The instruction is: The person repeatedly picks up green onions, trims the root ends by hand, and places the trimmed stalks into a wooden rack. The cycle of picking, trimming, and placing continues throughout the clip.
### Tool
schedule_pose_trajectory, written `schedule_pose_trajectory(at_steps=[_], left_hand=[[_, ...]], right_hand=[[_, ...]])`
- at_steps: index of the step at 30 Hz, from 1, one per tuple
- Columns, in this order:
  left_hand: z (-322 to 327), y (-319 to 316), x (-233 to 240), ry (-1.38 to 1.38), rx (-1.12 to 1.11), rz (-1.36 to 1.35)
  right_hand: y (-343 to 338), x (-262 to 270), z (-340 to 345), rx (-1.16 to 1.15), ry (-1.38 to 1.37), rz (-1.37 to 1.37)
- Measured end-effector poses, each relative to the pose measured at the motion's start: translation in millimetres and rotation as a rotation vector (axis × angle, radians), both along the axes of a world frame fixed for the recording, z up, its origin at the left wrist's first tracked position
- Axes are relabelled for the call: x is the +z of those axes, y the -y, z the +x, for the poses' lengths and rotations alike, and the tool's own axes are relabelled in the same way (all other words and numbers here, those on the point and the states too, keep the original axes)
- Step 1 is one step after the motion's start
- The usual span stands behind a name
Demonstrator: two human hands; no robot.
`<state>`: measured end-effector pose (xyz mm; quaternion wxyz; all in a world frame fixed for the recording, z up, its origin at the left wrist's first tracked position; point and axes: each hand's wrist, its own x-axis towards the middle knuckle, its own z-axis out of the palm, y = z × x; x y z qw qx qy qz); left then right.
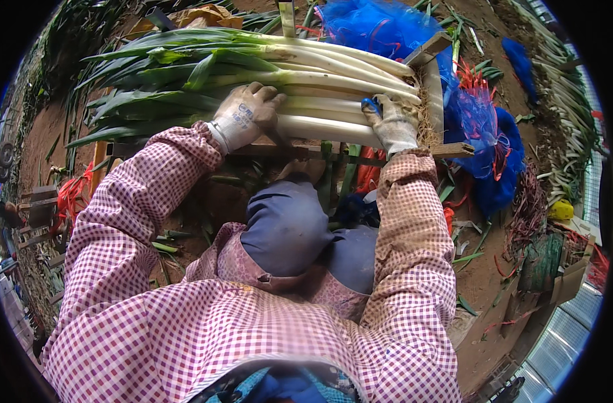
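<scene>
A thick layer of long leeks (331,78) lies across a wooden rack (434,90), green leaves to the left and white shanks to the right. Their roots (428,126) are gathered at the rack's end board. My left hand (251,112), in a soiled white work glove, grips over the stalks where green turns to white. Near the root end, my right hand (394,118) has its gloved fingers curled around white shanks. Something blue (371,106) shows at its thumb side; what it is cannot be made out. Both palms are hidden.
Blue mesh netting (382,25) lies beyond the rack, with more blue mesh (500,161) to the right. Red plastic ties (75,194) hang at the left. Piled leeks (563,121) line the far right. My knees (289,226) are below the rack's near rail.
</scene>
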<state>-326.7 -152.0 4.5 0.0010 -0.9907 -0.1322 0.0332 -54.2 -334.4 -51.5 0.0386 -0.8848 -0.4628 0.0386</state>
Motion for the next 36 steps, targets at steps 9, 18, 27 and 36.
schedule_pose_trajectory(at_steps=[9, 18, 27, 36], left_hand=[[16, -12, 2, -0.094, 0.1, -0.17], [5, -28, -13, 0.003, 0.029, -0.266], [9, -35, -33, 0.078, -0.033, -0.257], [11, -21, -13, -0.011, -0.04, -0.232]], right_hand=[[-8, 28, 14, 0.182, -0.135, -0.135], [7, 26, 8, 0.064, -0.416, -0.109], [5, -4, 5, -0.156, -0.592, 0.254], [-77, 24, -8, 0.002, -0.122, 0.26]])
